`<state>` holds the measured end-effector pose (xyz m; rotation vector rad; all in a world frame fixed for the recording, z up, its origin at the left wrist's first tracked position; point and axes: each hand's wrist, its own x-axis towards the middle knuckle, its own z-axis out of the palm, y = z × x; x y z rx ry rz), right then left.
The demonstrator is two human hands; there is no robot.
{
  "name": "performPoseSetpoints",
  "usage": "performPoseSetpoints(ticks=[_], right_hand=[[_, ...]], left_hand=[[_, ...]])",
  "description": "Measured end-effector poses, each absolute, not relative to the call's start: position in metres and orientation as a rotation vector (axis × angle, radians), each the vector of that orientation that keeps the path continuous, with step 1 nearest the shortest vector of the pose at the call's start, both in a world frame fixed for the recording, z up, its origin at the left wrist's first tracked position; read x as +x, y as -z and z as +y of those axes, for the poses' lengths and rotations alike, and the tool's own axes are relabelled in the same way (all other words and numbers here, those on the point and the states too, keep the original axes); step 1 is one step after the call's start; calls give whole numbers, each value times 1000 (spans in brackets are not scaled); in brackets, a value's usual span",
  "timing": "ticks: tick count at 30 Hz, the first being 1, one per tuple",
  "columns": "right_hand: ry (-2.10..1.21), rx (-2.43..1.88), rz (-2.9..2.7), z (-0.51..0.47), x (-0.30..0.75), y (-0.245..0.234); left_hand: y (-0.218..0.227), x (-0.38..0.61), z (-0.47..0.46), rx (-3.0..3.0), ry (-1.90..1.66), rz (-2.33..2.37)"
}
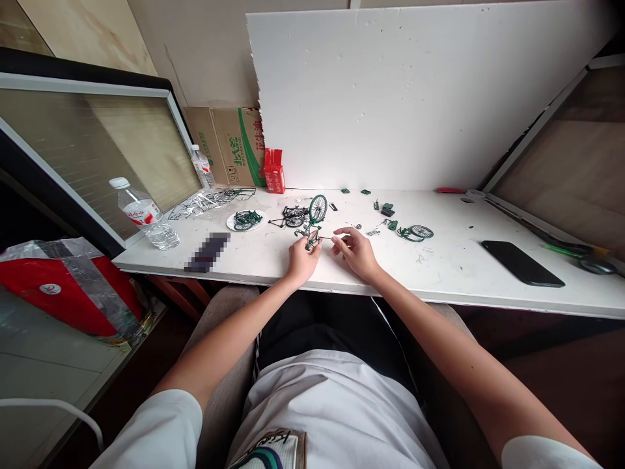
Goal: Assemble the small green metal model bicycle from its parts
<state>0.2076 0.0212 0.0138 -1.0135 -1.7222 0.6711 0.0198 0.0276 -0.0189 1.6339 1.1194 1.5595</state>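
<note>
I see my left hand (301,259) with fingers curled, pinching the base of the toy bicycle (314,225), which stands on the table (439,273) at its 12 o'clock; my right hand (359,253) pinches a thin rod (326,238) touching the bicycle; a loose wheel (420,231) lies at its 2 o'clock; a phone (521,262) at 3; a bottle (146,215) at 9.

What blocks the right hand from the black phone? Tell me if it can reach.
Probably yes. The right hand is at the model bicycle, and the black phone lies flat to its right on the table with mostly bare tabletop between; the loose green wheel sits farther back, off that path.
</note>
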Motion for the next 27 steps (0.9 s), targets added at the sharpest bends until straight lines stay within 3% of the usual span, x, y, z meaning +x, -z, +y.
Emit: performPoseSetpoints(ticks=[6, 27], right_hand=[[-720, -989, -1706, 23, 208, -10], [-384, -1004, -1884, 15, 204, -11]], left_hand=[[21, 18, 32, 1667, -1571, 1152], [9, 22, 27, 1274, -1544, 958]])
